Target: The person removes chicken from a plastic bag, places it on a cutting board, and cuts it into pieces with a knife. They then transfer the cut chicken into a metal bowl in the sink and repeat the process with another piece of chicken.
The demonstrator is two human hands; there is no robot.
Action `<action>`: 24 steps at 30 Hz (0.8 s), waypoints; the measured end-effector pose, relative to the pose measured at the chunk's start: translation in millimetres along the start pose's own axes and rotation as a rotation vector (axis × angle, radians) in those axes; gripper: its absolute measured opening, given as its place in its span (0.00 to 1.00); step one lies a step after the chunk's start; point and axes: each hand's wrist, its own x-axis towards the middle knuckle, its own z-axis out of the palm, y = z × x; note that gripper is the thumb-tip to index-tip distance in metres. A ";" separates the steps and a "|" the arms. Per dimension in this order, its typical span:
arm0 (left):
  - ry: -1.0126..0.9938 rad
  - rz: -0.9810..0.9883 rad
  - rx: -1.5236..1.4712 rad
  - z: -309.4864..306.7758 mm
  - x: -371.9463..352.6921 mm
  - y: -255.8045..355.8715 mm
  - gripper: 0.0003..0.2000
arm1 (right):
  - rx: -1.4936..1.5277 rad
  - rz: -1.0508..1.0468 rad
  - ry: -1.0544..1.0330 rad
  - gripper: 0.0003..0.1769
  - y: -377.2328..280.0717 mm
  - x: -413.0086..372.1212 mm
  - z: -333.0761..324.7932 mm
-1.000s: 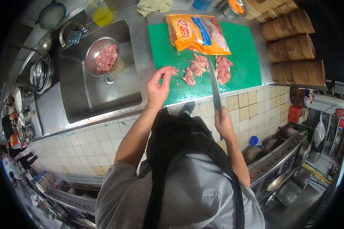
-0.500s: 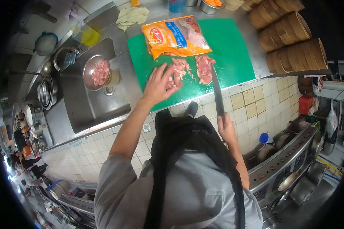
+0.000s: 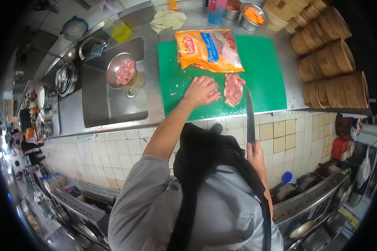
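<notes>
On the green cutting board (image 3: 264, 62), my left hand (image 3: 202, 90) is cupped over cut meat pieces (image 3: 215, 96), its fingers curled round them and hiding most of the pile. To its right a larger flat piece of raw meat (image 3: 233, 88) lies on the board. My right hand (image 3: 254, 151) grips the handle of a long knife (image 3: 250, 119), whose blade points away from me, with the tip at the board to the right of the flat piece. Behind the meat lies an orange printed bag (image 3: 209, 50).
Left of the board, a metal bowl of meat (image 3: 125, 72) stands in the sink (image 3: 113, 108). Bamboo steamers (image 3: 335, 90) are stacked at the right. Along the back are a cloth (image 3: 168, 21) and a bowl of orange slices (image 3: 253, 16).
My left hand has closed over the cut pieces, which were spread beside its open fingers. The knife has shifted away from the flat piece, towards the right and nearer me. The view has shifted.
</notes>
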 end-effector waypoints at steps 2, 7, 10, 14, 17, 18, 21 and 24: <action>0.072 0.021 0.016 3.4 -11.2 5.5 0.19 | 0.008 0.009 -0.026 0.12 -7.8 2.5 -0.9; 0.110 -0.012 0.103 -17.2 -22.7 25.8 0.17 | 0.065 -0.035 0.000 0.12 -6.0 12.6 14.9; 0.075 -0.047 0.158 -11.5 -23.0 14.5 0.12 | 0.068 -0.056 -0.007 0.11 -16.6 18.3 24.9; -0.005 -0.190 0.049 -8.0 -20.0 -19.5 0.07 | 0.115 -0.039 0.034 0.11 -37.0 19.9 42.3; 0.115 -0.337 -0.382 -21.2 -13.9 -43.9 0.05 | 0.055 -0.012 0.046 0.12 -51.5 25.1 50.2; 0.117 -0.529 -0.653 -24.6 -8.1 -45.9 0.05 | 0.078 -0.006 0.054 0.12 -58.1 24.8 55.5; 0.119 -0.975 -1.546 -57.8 -3.1 -58.4 0.08 | 0.205 0.119 0.076 0.11 -74.7 24.6 69.3; 0.215 -0.954 -1.990 -84.4 -14.7 -79.3 0.07 | 0.191 0.087 0.113 0.09 -81.4 24.9 87.2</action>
